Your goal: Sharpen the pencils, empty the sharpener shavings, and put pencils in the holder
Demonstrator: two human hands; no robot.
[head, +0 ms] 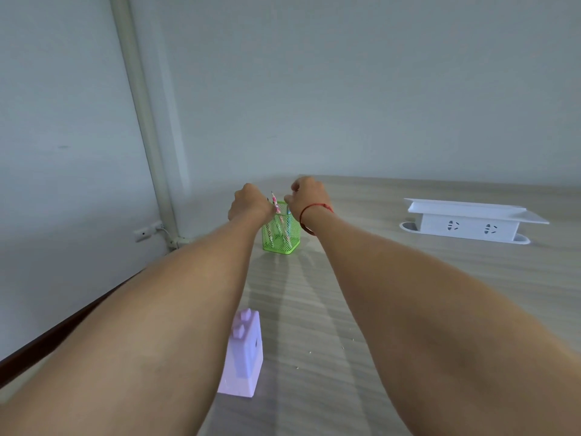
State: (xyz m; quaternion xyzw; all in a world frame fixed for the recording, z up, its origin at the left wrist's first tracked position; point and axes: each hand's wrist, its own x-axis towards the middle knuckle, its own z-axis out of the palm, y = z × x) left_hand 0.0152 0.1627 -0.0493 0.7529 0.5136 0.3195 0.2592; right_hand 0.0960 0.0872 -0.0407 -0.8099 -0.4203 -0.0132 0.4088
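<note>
Pencils (276, 207) stand in green holder (280, 237) between both hands' grips.

Your left hand (248, 201) and right hand (309, 193) turn their backs to you, hiding the fingers and whatever they grip. The wrists cover the holder (279, 236) rim; pencils inside blur behind mesh.

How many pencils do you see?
2 for sure: a pink pencil by the left hand, a blue pencil inside the green holder. Others may be hidden.
</note>
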